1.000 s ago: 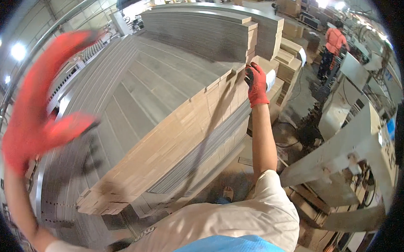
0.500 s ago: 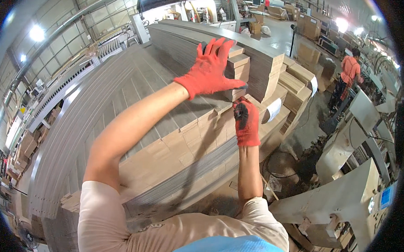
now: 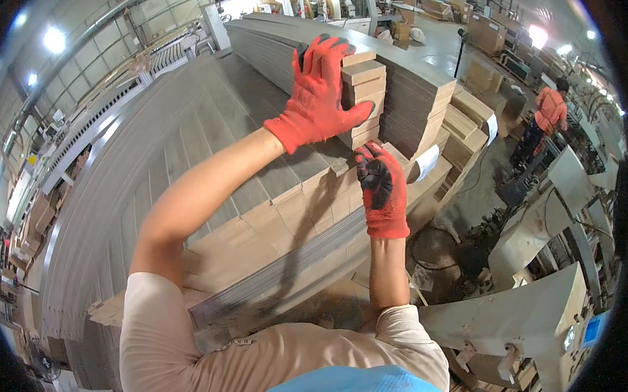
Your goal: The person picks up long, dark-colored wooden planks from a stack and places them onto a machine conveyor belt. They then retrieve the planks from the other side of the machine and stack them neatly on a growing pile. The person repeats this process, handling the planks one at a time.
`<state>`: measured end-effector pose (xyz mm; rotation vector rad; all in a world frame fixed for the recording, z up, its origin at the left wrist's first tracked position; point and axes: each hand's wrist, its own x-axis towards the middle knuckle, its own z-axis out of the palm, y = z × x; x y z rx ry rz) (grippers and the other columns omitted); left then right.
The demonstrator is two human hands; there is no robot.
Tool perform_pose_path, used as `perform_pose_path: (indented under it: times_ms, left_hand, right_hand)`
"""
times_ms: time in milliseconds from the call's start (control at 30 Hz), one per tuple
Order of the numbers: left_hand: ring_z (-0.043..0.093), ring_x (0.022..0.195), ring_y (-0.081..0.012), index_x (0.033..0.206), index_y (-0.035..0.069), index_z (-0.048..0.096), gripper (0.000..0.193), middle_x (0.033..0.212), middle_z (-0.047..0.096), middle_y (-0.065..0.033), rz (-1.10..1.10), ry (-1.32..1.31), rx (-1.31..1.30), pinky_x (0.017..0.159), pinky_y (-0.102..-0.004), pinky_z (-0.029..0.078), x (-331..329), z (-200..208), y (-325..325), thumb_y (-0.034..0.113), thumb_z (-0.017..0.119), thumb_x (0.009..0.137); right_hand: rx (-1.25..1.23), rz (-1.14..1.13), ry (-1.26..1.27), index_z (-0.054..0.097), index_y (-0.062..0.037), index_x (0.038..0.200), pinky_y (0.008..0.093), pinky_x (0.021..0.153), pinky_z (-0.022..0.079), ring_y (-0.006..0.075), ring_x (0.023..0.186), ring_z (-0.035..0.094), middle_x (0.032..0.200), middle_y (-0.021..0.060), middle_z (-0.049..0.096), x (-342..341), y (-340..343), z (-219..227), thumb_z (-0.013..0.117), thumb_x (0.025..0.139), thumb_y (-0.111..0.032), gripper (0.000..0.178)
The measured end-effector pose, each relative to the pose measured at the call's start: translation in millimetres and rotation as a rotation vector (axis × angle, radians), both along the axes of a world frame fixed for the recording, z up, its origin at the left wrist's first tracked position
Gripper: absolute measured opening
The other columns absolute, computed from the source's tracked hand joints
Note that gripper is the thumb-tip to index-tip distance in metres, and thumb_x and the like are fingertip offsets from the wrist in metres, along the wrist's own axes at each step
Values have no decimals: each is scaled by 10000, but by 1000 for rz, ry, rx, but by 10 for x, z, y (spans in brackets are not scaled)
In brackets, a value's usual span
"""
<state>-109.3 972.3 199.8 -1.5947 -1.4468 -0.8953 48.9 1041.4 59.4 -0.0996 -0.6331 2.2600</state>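
Both my hands wear red gloves. My left hand [image 3: 318, 91] rests flat on the end of a small stack of light brown wooden boards [image 3: 364, 100] at the top of the pile, fingers spread over it. My right hand [image 3: 381, 188] sits just below, its dark palm turned toward me, fingers curled at the edge of a grey-topped plank [image 3: 333, 165] on the big pile [image 3: 209, 191]. I cannot tell whether the right hand grips the plank or only touches it.
Long grey planks run away to the left in wide stacks [image 3: 119, 173]. A taller grey stack [image 3: 416, 95] stands behind the boards. Beige machines [image 3: 533, 311] stand at the right. A person in an orange shirt [image 3: 549, 112] works at the far right. Cardboard boxes [image 3: 489, 32] lie beyond.
My left hand swung from the far left up to the pile's top and now lies on the small board stack. My right hand stayed at the plank's edge.
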Motion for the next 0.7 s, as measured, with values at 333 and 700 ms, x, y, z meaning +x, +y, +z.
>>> perform_pose_path:
  times_ms: [333, 700]
  left_hand:
    - [361, 1401, -465, 1428, 57, 382, 929, 1439, 420, -198, -146, -39, 73, 1130, -631, 240, -172, -79, -388, 414, 832, 698]
    - [411, 1386, -382, 1394, 125, 476, 889, 1440, 447, -163, -24, -6, -93, 1171, -674, 195, -206, 90, -789, 557, 816, 695]
  right_hand:
    - [78, -1, -29, 519, 40, 1294, 334, 906, 548, 263, 995, 680, 1070, 162, 672, 0, -445, 183, 626, 943, 15, 368]
    - [827, -689, -581, 674, 24, 1165, 274, 667, 494, 82, 707, 576, 830, 3, 684, -417, -772, 301, 883, 717, -140, 521]
